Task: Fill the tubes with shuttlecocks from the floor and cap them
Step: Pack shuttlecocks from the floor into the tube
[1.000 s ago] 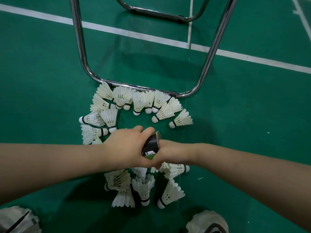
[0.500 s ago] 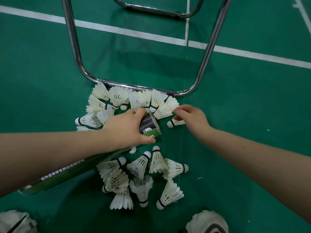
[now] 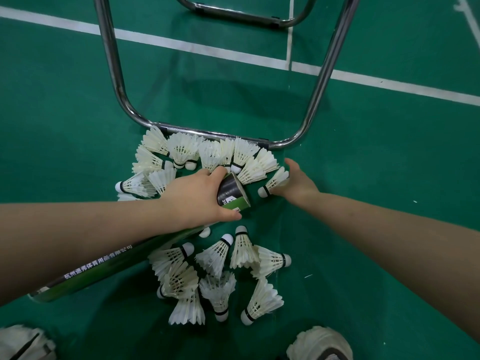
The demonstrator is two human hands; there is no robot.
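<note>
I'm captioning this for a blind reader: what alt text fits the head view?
A person's left hand grips a green tube near its open mouth, while the right hand holds a shuttlecock just beside that mouth. Many more shuttlecocks lie scattered on the green court floor, some against a chrome frame.

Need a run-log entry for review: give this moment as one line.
left hand grips tube near its open mouth | right hand holds shuttlecock by its feathers | tube uncapped | phase: picking up

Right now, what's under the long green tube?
A white shuttlecock's cork pokes out beneath the long green tube; its feathers are hidden. The left hand covers the upper stretch.
</note>
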